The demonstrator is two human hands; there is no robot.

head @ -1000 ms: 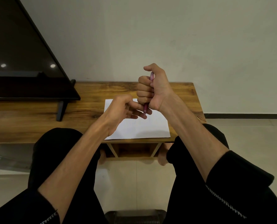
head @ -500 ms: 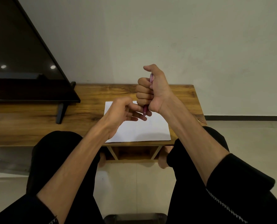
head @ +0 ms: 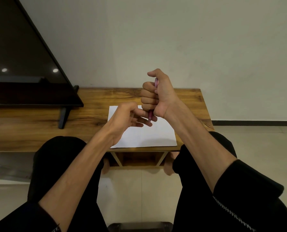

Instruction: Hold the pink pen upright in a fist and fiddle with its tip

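While the right hand is gripping the pink pen in a full fist, upright above the sheet of paper, the left hand is reaching its fingers in to the pen's lower end. Whether those fingers are pinching the tip or only touching it cannot be told. Judgement: the fist is best holding the barrel steady and vertical, so any pull at the tip is running straight along the pen. Both forearms are angling in from near, raised off the wooden table; the right thumb is arching over the top. A dark screen is standing far left.
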